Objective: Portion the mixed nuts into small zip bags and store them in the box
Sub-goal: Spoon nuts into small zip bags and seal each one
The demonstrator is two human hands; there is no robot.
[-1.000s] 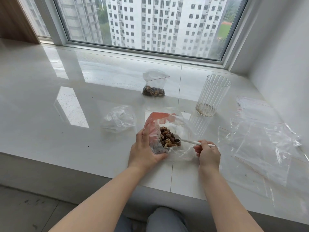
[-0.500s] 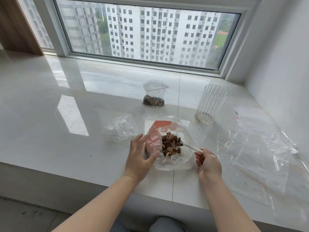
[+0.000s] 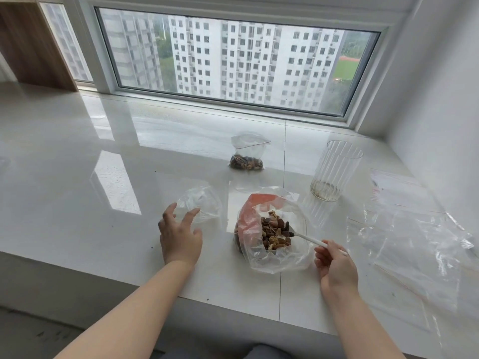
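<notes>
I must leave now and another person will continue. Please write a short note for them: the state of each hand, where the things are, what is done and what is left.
Left hand: open, reaching toward the empty small bag, not yet gripping it.
Right hand: holds the white spoon, its tip in the nuts inside the big open bag.
Done: one filled small bag stands near the window.
Spare zip bags lie at right; a ribbed glass stands behind them.
Left: fill more small bags, seal them, store them. No box is in view.
</notes>
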